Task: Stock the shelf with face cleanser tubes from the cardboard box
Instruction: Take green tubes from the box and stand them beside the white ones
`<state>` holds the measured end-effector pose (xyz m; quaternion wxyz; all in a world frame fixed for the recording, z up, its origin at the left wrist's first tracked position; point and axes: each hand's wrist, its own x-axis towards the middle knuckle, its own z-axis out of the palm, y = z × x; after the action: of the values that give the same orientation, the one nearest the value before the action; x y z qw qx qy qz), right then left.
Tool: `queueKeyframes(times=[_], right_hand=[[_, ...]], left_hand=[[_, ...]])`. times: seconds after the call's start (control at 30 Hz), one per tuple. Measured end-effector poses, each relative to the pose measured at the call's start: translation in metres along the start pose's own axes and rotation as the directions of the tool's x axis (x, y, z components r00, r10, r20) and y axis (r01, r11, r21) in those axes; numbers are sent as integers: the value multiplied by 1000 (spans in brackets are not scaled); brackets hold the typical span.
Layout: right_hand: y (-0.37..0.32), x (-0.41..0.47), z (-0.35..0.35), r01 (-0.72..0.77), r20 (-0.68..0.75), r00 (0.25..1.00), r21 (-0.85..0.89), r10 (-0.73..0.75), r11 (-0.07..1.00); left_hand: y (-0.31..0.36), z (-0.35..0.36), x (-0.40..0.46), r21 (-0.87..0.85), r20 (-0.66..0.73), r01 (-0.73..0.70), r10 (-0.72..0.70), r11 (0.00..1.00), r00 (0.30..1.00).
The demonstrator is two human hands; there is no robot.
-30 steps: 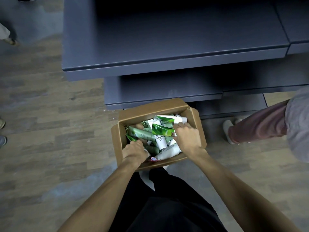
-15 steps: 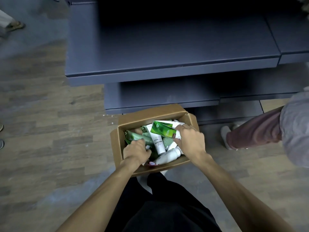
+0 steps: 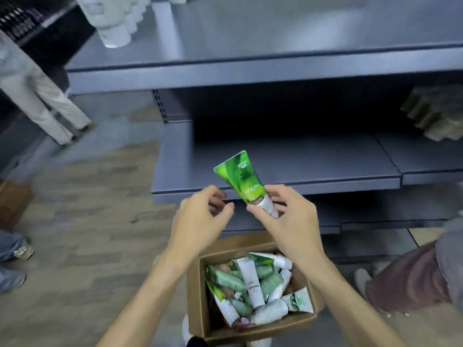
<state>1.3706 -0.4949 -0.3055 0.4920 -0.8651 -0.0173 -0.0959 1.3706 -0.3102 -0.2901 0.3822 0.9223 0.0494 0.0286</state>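
Head view: the only camera, looking down past both forearms at the shelving and the floor.
Right hand: the right hand (image 3: 288, 221) pinched the white cap end of a green tube (image 3: 241, 179) between thumb and fingers, with the crimped end tilted up and away.
Left hand: the left hand (image 3: 200, 216) hovered just beside the tube's lower end, fingers loosely curled around nothing and not touching it.
Tube's place: it was held above and beyond the cardboard box (image 3: 198, 296), in front of the lip of the middle shelf (image 3: 313, 169).
Box: it sat on the floor directly below the wrists, open, and crowded with jumbled green and white tubes (image 3: 250, 284).
Progress: I judged the job barely begun, since the shelf board ahead of the hands showed no tubes and one was in hand.
Left to do: by my reckoning, placing this tube and then nearly the whole boxful.
Surface: dark grey boards, flat and bare ahead of the hands; the upper shelf (image 3: 250, 71) held white bottles (image 3: 112, 26) far to the upper left.
Right of the hands: pale stacked packs (image 3: 436, 116) sat blurred at the frame edge.
Room: wood-look floor (image 3: 87, 234) lay to the left, with other people's legs and shoes around.
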Motion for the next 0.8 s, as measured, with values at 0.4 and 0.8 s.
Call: queueKeyframes(times=[0.4,0.8], right_hand=[[-174,87,-35,410,-145,906,68,-398,909],[-258,178,3,393,-85,899,-275,-429,877]], left_hand=[[107,-164,39,348,-328,-308,423,885,845],[124,-221,98,545,-348,-208,445,812,825]])
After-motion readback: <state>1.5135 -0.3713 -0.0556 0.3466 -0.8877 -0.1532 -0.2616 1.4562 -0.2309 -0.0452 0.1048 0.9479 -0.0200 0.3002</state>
